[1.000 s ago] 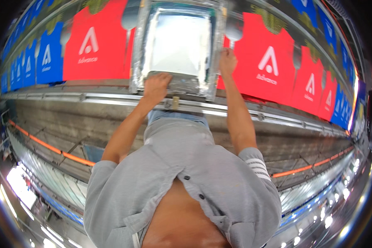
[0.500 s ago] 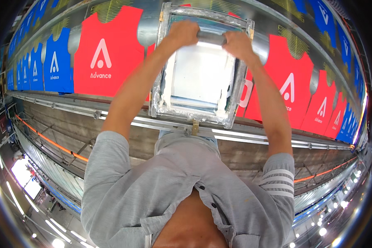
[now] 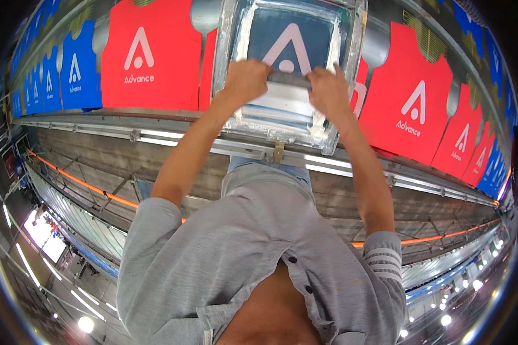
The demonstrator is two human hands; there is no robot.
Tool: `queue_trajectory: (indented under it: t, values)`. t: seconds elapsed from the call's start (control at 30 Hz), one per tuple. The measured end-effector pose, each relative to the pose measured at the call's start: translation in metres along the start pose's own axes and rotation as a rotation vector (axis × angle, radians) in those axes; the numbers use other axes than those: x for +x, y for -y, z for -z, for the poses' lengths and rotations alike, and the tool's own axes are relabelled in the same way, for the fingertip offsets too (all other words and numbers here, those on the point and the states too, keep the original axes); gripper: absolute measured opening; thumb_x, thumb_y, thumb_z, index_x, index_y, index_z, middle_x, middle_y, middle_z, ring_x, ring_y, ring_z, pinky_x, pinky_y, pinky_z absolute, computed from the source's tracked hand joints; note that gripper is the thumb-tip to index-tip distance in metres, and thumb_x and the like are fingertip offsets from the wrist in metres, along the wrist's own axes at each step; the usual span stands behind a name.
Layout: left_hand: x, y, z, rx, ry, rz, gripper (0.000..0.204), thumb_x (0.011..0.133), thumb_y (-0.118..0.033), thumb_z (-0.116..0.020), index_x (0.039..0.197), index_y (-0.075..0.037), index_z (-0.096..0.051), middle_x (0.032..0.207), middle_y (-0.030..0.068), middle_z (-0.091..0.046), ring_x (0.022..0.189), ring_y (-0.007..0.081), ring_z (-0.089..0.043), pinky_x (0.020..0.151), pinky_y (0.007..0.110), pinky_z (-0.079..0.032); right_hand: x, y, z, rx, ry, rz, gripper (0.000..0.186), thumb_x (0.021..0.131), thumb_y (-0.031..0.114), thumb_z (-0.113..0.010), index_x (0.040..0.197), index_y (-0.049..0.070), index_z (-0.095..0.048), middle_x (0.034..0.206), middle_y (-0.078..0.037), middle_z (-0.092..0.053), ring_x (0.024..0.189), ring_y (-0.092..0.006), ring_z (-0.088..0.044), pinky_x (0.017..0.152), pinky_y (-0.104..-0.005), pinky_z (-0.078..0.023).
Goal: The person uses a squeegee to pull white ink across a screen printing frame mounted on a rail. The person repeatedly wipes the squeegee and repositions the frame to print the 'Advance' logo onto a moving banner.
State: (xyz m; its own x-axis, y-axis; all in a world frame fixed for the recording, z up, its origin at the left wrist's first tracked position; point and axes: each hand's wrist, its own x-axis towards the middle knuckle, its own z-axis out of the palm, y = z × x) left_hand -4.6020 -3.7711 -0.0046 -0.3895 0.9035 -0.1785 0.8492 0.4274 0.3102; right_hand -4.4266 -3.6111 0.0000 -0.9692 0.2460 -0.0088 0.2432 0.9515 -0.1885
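L fingers [image 3: 261, 70], R fingers [image 3: 317, 77] grip gray squeegee [image 3: 289, 79]; silvery frame [image 3: 224, 52] w/ white smears [image 3: 245, 35].

Orange rail [image 3: 110, 197] and bright lights [image 3: 86, 325]

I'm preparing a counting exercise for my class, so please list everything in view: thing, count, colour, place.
Screen frame: one, silver-grey, top centre.
Squeegee: one, grey, across the screen, between the hands.
Red fabric pieces: several, printed white, both sides of the screen.
Blue fabric pieces: many, printed white, farther out both ways.
Metal rail: one, silver, below the screen.
Bracket: one, brass-coloured, at the rail.
Orange bar: two visible stretches, either side of the body.
Lights: many, white, lower left and right.
Shirt: one, grey, lower centre.
Left hand, right hand: two, bare, gripping the squeegee.
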Motion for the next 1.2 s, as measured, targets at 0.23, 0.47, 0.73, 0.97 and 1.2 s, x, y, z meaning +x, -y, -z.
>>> queue_trajectory:
  t: [0.23, 0.47, 0.73, 0.97, 1.2]
  values:
    - [-0.071, -0.016, -0.016, -0.040, 0.058, -0.042, 0.036, 0.070, -0.007, -0.063, 0.100, -0.019, -0.078, 0.081, 0.0153, -0.072, 0.077, 0.0338, -0.071, 0.068, 0.046, -0.055, -0.069, 0.043, -0.014, 0.084, 0.126, -0.061, 0.027, 0.075, 0.016, -0.074, 0.100, 0.009, -0.070, 0.096, -0.008, -0.066, 0.099, -0.0257, -0.066, 0.109, -0.0503, -0.039]
    - [0.089, 0.018, 0.049, 0.072, -0.052, -0.109, 0.034, 0.072, -0.011, -0.062, 0.101, -0.019, -0.078, 0.085, 0.0166, -0.072, 0.081, 0.0364, -0.070, 0.074, 0.048, -0.056, 0.077, -0.058, 0.023, -0.086, 0.076, -0.035, 0.027, 0.077, 0.020, -0.062, 0.100, 0.012, -0.073, 0.095, -0.011, -0.070, 0.092, -0.0292, -0.069, 0.091, -0.0489, -0.048]
    - [0.172, 0.033, 0.064, 0.121, -0.106, -0.074, 0.035, 0.070, -0.012, -0.063, 0.100, -0.018, -0.078, 0.083, 0.0165, -0.072, 0.080, 0.0363, -0.071, 0.072, 0.048, -0.056, 0.142, -0.105, 0.036, -0.022, -0.005, -0.073, 0.032, 0.076, 0.020, -0.065, 0.104, 0.008, -0.073, 0.103, -0.014, -0.071, 0.099, -0.0316, -0.067, 0.101, -0.0491, -0.044]
    - [0.023, 0.003, 0.017, -0.008, 0.034, -0.027, 0.031, 0.072, -0.010, -0.063, 0.098, -0.020, -0.078, 0.081, 0.0137, -0.073, 0.073, 0.0336, -0.070, 0.066, 0.045, -0.055, 0.022, -0.015, 0.005, 0.021, 0.028, 0.006, 0.016, 0.075, 0.014, -0.067, 0.090, 0.010, -0.072, 0.086, -0.007, -0.065, 0.092, -0.0240, -0.066, 0.109, -0.0525, -0.039]
    - [-0.081, -0.027, -0.023, -0.075, -0.080, -0.072, 0.021, 0.071, -0.006, -0.062, 0.088, -0.009, -0.074, 0.089, 0.0099, -0.072, 0.091, 0.0297, -0.070, 0.083, 0.048, -0.053, -0.076, 0.049, -0.019, 0.050, -0.025, -0.040, 0.021, 0.075, 0.010, -0.070, 0.095, 0.006, -0.070, 0.091, -0.008, -0.063, 0.093, -0.0249, -0.064, 0.110, -0.0573, -0.036]
